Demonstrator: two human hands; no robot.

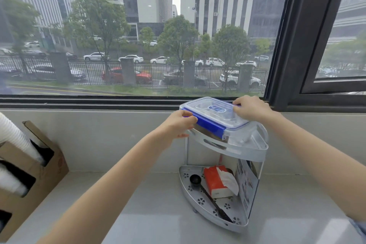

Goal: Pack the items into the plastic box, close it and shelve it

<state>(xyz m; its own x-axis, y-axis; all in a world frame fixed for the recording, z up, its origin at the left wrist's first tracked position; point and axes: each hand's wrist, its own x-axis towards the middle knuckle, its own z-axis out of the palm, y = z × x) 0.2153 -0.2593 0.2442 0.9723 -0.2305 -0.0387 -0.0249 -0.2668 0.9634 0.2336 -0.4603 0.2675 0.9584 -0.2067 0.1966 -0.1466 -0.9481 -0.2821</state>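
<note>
Both arms reach forward to the top tier of the corner shelf, where the plastic box sits with its lid on. The left hand curls its fingers onto the near end of the blue side clip. The right hand grips the lid's far corner, fingers closed over the rim. A blue label lies between the fingertips, its writing too small to read.

A wide dark-framed window shows grey daylight, towers, trees and parked cars above a pale grey counter.
</note>
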